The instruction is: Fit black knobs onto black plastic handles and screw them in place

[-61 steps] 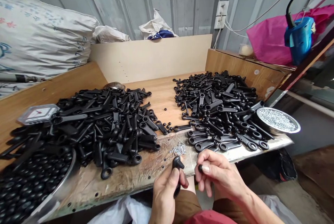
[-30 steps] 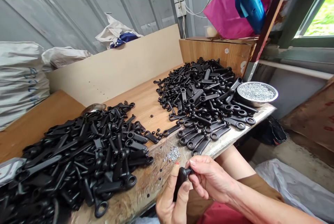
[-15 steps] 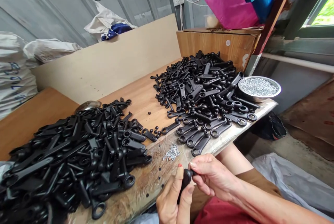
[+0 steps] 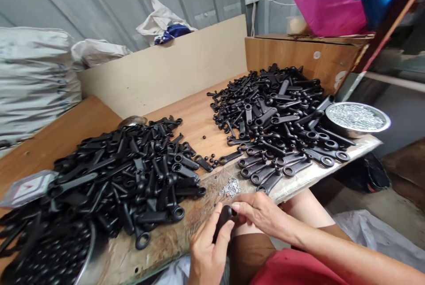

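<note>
Near the table's front edge, my left hand (image 4: 210,243) is closed around a black plastic crank handle (image 4: 223,221), its rounded end pointing up. The fingers of my right hand (image 4: 260,214) pinch at that end, on a small dark part that they mostly hide. Just beyond my hands lies a little heap of metal pins (image 4: 231,186). Several crank handles (image 4: 254,170) with ring ends are laid side by side past my right hand. A few small black balls (image 4: 211,159) rest on the table further back.
Large piles of black handles stand at left (image 4: 122,174) and back right (image 4: 272,99). A metal bowl of pins (image 4: 358,117) sits at the table's right corner. At front left is a bowl of black balls (image 4: 53,249), beside a clear plastic box (image 4: 29,187). A board (image 4: 166,68) backs the table.
The view has swung left, so the bowl of black balls and the plastic box now show. Both hands keep hold at the crank handle, which has dropped slightly against the table.
</note>
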The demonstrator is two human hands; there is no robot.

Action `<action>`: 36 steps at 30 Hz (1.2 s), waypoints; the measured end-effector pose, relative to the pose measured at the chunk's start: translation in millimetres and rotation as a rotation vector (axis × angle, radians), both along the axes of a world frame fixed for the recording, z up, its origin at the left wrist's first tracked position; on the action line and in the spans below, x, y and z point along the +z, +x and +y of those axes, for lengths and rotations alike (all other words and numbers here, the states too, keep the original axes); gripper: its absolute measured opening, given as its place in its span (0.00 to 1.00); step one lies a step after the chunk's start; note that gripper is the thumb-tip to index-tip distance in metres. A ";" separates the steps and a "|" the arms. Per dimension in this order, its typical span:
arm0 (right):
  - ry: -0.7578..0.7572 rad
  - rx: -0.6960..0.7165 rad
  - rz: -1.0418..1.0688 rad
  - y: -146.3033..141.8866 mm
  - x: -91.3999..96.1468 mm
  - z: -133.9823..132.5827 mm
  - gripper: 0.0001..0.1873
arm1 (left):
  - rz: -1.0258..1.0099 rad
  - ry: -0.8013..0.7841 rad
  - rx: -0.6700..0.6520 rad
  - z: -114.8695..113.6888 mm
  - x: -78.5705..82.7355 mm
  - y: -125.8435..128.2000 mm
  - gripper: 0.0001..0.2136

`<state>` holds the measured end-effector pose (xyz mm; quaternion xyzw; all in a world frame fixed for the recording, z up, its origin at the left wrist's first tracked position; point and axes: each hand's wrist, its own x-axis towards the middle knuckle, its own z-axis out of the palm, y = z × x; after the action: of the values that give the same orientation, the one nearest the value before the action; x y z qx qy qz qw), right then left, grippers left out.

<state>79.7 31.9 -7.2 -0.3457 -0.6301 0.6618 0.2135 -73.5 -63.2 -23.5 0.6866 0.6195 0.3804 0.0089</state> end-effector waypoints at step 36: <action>0.860 0.108 -0.259 39.0 45.6 60.2 0.07 | -1.108 -0.288 0.039 1.9 13.4 4.1 0.26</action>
<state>118.7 92.0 38.4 -0.2723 -0.8864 0.3013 0.2222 -69.5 -61.3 -10.1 0.3650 0.5806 0.5953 0.4186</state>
